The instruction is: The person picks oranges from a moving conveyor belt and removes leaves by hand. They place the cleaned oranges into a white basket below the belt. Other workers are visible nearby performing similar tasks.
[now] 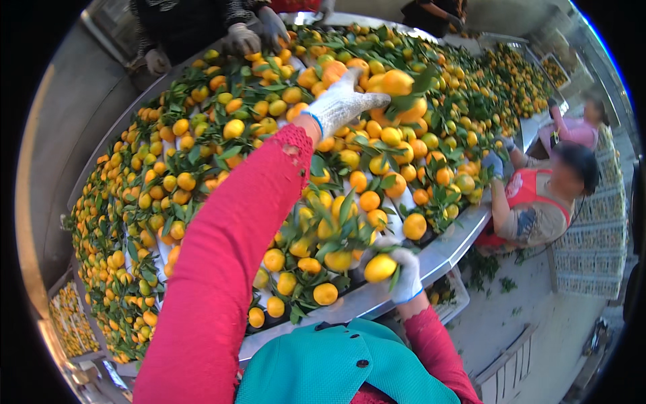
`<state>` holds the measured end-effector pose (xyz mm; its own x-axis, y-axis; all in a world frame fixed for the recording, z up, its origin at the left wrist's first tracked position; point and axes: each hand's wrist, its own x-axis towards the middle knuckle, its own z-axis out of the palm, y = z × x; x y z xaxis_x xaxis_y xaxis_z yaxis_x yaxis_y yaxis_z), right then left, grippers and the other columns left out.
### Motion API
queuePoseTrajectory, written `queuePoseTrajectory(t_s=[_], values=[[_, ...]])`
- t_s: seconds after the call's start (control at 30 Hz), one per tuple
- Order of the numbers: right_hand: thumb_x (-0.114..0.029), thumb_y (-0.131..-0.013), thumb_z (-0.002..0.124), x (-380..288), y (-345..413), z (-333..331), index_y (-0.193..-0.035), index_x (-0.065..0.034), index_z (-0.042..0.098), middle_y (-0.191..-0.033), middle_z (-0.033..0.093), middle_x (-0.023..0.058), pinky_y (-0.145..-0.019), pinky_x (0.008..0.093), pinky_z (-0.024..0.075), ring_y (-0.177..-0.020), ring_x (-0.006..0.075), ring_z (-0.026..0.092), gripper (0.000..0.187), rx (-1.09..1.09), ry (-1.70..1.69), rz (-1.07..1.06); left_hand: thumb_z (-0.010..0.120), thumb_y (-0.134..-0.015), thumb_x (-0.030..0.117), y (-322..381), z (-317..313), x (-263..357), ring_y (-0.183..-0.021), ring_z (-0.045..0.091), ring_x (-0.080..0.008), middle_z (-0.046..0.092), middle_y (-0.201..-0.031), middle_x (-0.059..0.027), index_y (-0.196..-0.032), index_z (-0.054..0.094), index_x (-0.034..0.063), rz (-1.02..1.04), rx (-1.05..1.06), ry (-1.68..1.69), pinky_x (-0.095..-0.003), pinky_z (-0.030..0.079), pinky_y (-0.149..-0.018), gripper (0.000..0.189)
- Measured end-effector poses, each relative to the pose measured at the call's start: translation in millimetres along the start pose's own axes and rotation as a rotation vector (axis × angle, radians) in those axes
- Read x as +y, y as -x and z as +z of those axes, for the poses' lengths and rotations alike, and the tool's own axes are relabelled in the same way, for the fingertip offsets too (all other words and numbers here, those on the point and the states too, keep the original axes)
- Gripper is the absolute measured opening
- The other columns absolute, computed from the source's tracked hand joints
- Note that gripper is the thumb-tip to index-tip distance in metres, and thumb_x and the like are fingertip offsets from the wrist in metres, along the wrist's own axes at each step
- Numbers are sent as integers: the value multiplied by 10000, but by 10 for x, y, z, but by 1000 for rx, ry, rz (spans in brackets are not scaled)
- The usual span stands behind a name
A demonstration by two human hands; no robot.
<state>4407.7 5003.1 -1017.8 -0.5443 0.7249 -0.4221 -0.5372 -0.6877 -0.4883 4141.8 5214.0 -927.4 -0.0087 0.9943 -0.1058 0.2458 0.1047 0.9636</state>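
Note:
My left hand [345,101], in a white knit glove, reaches across the heap of leafy mandarins [234,129] with thumb and fingers spread. Just beyond its fingertips is a blurred cluster of larger-looking orange mandarins [397,82] with a dark leaf; whether they touch the fingers is hard to tell. Close to the table's near edge, my right hand [407,276], gloved too, is closed around a yellow mandarin [380,268] with green leaves. Blurred leafy mandarins [337,260] lie to the left of that hand.
A metal rim [449,252] borders the sorting table, and white rollers [396,227] show between fruit. At right stands a person in a red apron [530,197]; gloved hands of another person [245,39] work at the far side. Stacked crates [588,242] and a white crate [456,298] stand off the table.

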Motion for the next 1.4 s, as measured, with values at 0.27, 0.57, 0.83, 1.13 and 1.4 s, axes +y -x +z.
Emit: queuePoseTrajectory(t_s=[0.27,0.57,0.83,1.13,1.4], values=[[-348,-857,590,-325,-3,-332,-1052,-32,648,-832,650,182,-697,472,535,-756,348,612,376,-98,-122,-227,766,-870,350,1388,235,-593,-1043,637,-170,691,-1187,-55,-1373,594,105,-334,-677,-107,-326,518,-939,585],[-34,-864,592,-113,117,-78,-1082,78,701,-962,728,206,-852,398,573,-820,301,713,268,-25,305,114,754,-843,281,2735,430,-878,-987,687,-269,702,-1065,-185,-1311,544,25,-141,-392,-429,-396,552,-835,573],[-28,-839,599,-204,35,148,-1451,24,417,-787,669,168,-683,368,550,-716,271,679,640,-278,219,287,706,-861,393,2323,195,-1293,-735,697,-366,679,-739,-164,-1057,653,89,121,-110,-1078,-492,539,-638,366],[-208,-774,661,-986,-500,-277,-1245,-70,632,-958,714,222,-824,463,543,-953,396,679,492,33,2279,-94,748,-864,127,2035,561,-908,-632,627,-85,708,-806,-42,-1040,749,-10,-506,-277,176,-237,499,-588,222],[-57,-894,590,-1056,-412,-595,-1485,38,422,-1364,587,163,-972,323,517,-1213,242,607,622,82,627,-102,669,-942,136,2123,697,-810,-587,611,-98,699,-812,-87,-1233,649,-94,-511,-248,563,-217,445,-553,372]])
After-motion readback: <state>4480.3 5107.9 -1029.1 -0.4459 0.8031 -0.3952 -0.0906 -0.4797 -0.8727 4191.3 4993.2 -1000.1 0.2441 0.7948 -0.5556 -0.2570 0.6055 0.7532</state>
